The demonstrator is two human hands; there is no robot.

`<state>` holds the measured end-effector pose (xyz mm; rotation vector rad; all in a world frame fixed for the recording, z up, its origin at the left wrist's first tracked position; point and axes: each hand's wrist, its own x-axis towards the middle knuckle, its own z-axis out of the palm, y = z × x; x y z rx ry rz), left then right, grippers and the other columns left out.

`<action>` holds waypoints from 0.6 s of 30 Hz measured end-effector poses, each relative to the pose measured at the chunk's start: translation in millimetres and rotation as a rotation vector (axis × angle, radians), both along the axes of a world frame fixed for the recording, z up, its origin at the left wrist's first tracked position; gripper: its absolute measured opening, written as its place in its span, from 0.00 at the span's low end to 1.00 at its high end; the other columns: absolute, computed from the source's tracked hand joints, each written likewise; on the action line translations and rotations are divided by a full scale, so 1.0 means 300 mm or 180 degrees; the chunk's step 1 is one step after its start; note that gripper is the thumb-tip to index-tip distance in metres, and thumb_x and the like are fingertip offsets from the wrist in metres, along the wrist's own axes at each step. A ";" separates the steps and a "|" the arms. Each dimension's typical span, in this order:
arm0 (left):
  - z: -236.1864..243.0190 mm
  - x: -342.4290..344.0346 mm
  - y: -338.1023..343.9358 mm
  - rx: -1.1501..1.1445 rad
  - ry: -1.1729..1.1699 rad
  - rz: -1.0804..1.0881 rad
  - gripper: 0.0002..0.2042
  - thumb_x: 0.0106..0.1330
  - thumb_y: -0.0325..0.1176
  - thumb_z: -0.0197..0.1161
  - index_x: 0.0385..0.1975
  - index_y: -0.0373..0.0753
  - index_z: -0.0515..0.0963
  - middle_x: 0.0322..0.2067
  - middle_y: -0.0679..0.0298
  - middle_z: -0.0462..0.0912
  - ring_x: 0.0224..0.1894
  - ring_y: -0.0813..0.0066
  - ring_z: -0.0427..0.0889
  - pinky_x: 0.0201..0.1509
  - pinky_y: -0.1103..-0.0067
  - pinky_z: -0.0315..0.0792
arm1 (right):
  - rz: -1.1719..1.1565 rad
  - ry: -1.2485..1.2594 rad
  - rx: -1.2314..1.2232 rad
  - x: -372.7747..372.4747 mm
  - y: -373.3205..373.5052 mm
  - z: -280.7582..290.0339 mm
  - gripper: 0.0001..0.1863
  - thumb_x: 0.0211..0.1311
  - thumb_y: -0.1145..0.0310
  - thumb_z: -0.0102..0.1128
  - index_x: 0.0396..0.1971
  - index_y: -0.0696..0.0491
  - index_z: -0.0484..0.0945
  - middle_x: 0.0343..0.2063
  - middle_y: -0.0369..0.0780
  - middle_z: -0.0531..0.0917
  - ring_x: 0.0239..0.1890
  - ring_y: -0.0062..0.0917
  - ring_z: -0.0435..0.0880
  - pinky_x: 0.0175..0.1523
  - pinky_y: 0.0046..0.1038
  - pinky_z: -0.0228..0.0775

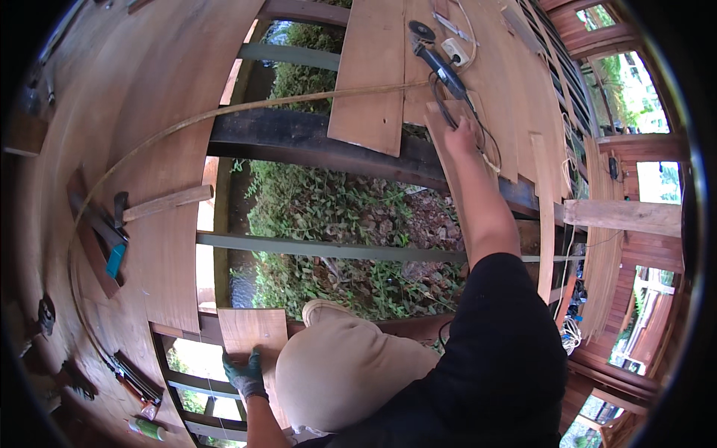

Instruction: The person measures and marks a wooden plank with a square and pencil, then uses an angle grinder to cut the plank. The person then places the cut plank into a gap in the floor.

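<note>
My left hand (243, 371), in a green glove, rests at the left edge of a small plywood piece (252, 323), fingers apart. My bare right hand (460, 134) reaches forward with curled fingers at the black cable and a narrow plank (467, 183); which it grips is unclear. Just beyond lies a black angle grinder (437, 63) on plywood panels (366, 123), beside a white power socket (454, 51).
Open joists (328, 246) span plants and leaf litter below, near my knee and foot. A hammer (164, 201) and teal-handled saw (114, 260) lie on left boards (149, 149). A long hose (224, 112) crosses the gap. Stacked strips (605, 291) stand right.
</note>
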<state>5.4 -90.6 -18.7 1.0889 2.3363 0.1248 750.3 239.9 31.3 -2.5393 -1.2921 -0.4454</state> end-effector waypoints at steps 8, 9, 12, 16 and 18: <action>0.047 0.006 0.050 -0.0125 -0.0127 0.0004 0.49 0.40 0.52 0.85 0.61 0.32 0.70 0.46 0.50 0.80 0.49 0.49 0.79 0.56 0.61 0.74 | 0.0021 0.0457 -0.1183 0.002 0.007 0.091 0.16 0.70 0.59 0.53 0.46 0.56 0.77 0.50 0.52 0.80 0.54 0.48 0.80 0.57 0.49 0.72; 0.054 0.007 0.052 -0.0187 -0.0170 0.0050 0.48 0.40 0.52 0.85 0.61 0.32 0.70 0.45 0.50 0.80 0.49 0.49 0.79 0.56 0.61 0.74 | 0.0096 0.0363 -0.1061 -0.038 0.007 0.109 0.15 0.70 0.59 0.53 0.44 0.56 0.77 0.48 0.52 0.82 0.51 0.48 0.82 0.55 0.49 0.74; 0.075 0.018 0.063 -0.0261 -0.0321 0.0181 0.46 0.41 0.49 0.85 0.60 0.33 0.71 0.44 0.53 0.81 0.48 0.54 0.80 0.54 0.64 0.75 | 0.0694 0.0438 -0.0799 -0.152 -0.003 0.131 0.13 0.71 0.62 0.52 0.37 0.57 0.79 0.38 0.51 0.84 0.42 0.49 0.85 0.48 0.49 0.77; 0.100 0.042 0.084 -0.0271 -0.0367 0.0249 0.45 0.42 0.47 0.85 0.59 0.32 0.71 0.45 0.54 0.81 0.47 0.57 0.81 0.53 0.66 0.76 | 0.1055 0.0562 -0.0918 -0.229 -0.037 0.095 0.15 0.71 0.60 0.52 0.32 0.56 0.80 0.33 0.51 0.85 0.39 0.49 0.84 0.46 0.49 0.75; 0.105 0.054 0.092 -0.0300 -0.0543 0.0358 0.45 0.42 0.47 0.85 0.59 0.32 0.71 0.47 0.52 0.81 0.50 0.55 0.80 0.56 0.65 0.75 | 0.1288 0.0696 -0.0995 -0.210 -0.029 0.068 0.16 0.71 0.60 0.53 0.29 0.55 0.81 0.33 0.51 0.84 0.40 0.49 0.83 0.48 0.49 0.74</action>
